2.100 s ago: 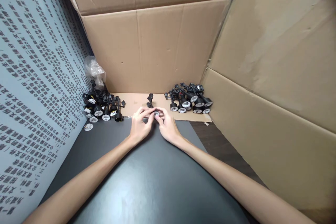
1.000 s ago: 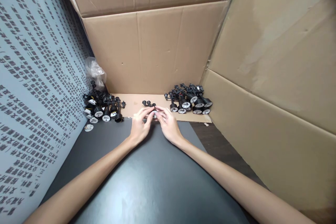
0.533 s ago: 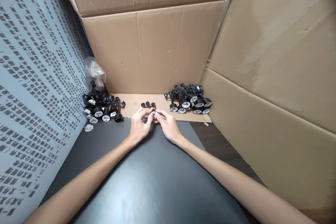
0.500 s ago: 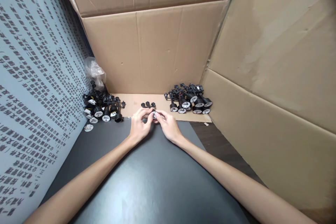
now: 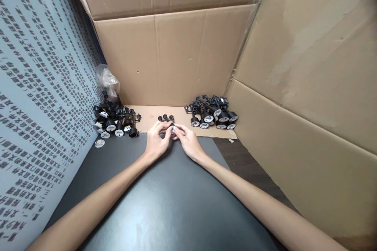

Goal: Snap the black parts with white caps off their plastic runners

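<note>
Between my hands is a small black toy street lamp [image 5: 166, 118], its several lantern heads pointing away from me. The white round base cover [image 5: 172, 128] at its near end faces me. My left hand [image 5: 155, 141] is closed round the left side of the base. From the right, my right hand [image 5: 189, 141] pinches the same end, its thumb against the white cover. Fingers hide most of the post and the black base.
A pile of black street lamps [image 5: 116, 119] lies at the left, some with yellow wires, near a loose white disc [image 5: 99, 143] and a clear plastic bag [image 5: 107, 80]. More lamps with white bases [image 5: 212, 113] are heaped at the right. Cardboard walls [image 5: 176, 55] enclose the grey table [image 5: 171, 196].
Both hands stay in place on the lamp, with only a very slight shift of the fingers at its base. The camera view has moved a little.
</note>
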Available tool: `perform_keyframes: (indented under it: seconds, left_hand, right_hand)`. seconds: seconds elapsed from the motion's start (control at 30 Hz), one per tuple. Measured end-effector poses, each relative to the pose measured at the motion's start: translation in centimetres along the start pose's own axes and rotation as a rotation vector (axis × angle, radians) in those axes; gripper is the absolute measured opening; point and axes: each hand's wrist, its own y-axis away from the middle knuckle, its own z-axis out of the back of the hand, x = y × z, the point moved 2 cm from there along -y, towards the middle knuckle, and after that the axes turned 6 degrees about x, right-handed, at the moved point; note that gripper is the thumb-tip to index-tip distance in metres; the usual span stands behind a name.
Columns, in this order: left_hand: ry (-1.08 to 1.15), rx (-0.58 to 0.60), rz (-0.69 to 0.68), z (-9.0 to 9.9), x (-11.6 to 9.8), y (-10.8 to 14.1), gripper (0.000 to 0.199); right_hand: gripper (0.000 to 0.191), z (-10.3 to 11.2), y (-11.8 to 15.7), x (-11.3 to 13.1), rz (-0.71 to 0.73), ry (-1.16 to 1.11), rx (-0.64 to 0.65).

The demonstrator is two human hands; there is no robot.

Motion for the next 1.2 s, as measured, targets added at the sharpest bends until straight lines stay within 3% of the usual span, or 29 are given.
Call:
perform_keyframes:
  seconds: [0.37, 0.73, 1.2]
  left_hand:
    - [0.079, 0.04, 0.083, 0.0, 0.5, -0.1, 0.018]
    - [0.006, 0.047, 0.033, 0.1, 0.0, -0.1, 0.014]
    - [0.01, 0.003, -0.002, -0.1, 0.3, 0.0, 0.014]
  right_hand:
    - [0.05, -0.1, -0.1, -0.2, 0.004, -0.046, 0.056]
    - [0.044, 0.2, -0.1, -0.9, -0.028, -0.039, 0.049]
    - [0.043, 0.0, -0.1, -0.1, -0.03, -0.08, 0.052]
